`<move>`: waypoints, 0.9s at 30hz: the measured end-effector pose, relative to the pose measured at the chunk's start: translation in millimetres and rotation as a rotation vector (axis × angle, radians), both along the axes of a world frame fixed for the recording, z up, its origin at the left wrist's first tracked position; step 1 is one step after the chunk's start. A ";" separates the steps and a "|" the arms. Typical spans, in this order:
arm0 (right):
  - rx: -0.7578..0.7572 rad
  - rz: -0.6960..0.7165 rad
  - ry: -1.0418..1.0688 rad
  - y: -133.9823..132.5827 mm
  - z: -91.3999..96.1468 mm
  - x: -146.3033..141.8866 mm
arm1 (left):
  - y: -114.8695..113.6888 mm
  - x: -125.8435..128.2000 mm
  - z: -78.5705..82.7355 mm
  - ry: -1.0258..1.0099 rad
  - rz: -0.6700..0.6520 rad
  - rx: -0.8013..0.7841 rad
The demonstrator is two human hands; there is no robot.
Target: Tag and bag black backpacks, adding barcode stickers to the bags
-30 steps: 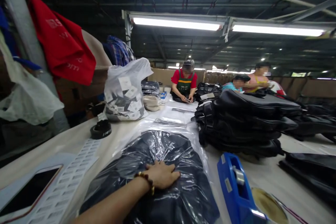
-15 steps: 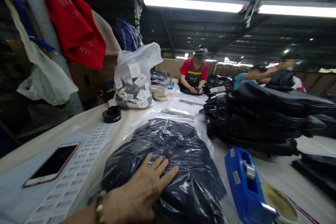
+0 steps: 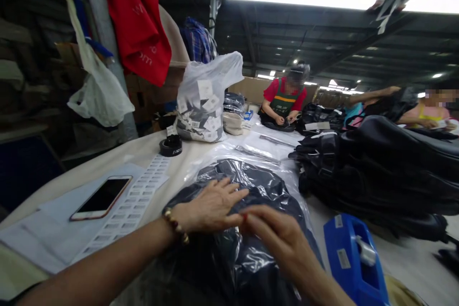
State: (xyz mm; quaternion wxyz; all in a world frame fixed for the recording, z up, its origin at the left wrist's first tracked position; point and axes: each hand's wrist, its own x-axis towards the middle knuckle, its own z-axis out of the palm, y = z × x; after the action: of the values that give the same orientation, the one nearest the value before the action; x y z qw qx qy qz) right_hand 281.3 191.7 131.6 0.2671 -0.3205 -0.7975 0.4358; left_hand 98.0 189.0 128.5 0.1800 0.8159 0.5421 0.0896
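A dark bag [image 3: 247,263] in clear plastic lies in front of me on the table. My left hand [image 3: 211,203], with a beaded bracelet on its wrist, rests palm down on the plastic, fingers spread. My right hand [image 3: 279,229] is over the same bag, its fingertips drawn together beside my left thumb. A tiny red spot shows at those fingertips; what it is I cannot make out. To the right of the bag stands a blue tape dispenser [image 3: 332,244], cut off by the lower edge.
Black backpacks [image 3: 358,172] are piled on the right. On the left lie a phone [image 3: 103,196], a barcode label sheet [image 3: 143,191] and a black roll [image 3: 170,146]. Behind them stands a plastic bag of tags [image 3: 201,110]. A person in an apron [image 3: 283,103] works across the table.
My right hand has come into view over the wrapped bag. My left hand has slid forward along the plastic, still flat. The camera has turned left.
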 end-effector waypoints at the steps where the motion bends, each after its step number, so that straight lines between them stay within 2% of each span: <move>1: 0.159 -0.188 -0.149 24.6 1.2 -6.1 | 6.3 -3.1 -6.8 0.058 0.078 -0.051; 2: 0.217 -0.290 -0.215 48.9 -0.9 -13.4 | 9.6 -4.8 -15.7 0.107 0.124 -0.134; 4: 0.237 -0.381 -0.333 89.9 -15.8 -29.7 | 7.0 -3.9 -36.2 0.146 0.146 -0.253; 6: 0.218 -0.423 -0.460 113.1 -42.0 -44.3 | -3.9 0.9 -54.3 0.147 0.145 -0.234; 10: 0.247 -0.454 -0.680 112.1 -97.5 -57.5 | -24.0 10.0 -71.6 0.101 0.186 -0.155; 13: 0.304 -0.441 -0.806 104.8 -120.3 -56.6 | -25.5 10.1 -74.0 0.084 0.191 -0.174; 16: 0.340 -0.420 -0.915 107.5 -127.7 -55.9 | -22.6 6.0 -76.3 0.056 0.185 -0.196; 20: 0.376 -0.390 -1.044 108.4 -125.8 -57.6 | -25.4 2.9 -78.4 -0.060 0.179 -0.167; 25: 0.485 -0.238 -1.187 106.3 -126.9 -53.9 | -24.0 -5.6 -67.1 -0.234 0.164 -0.065; 27: 0.611 -0.177 -1.329 111.7 -135.2 -50.5 | -24.1 -23.3 -60.6 -0.415 0.276 0.039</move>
State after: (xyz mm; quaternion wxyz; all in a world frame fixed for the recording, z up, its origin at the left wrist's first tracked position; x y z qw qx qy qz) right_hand 230.8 303.4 -3.5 -0.1609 -0.4913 -0.8482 -0.1151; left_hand 74.7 164.9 67.9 0.2579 0.7016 0.5979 0.2893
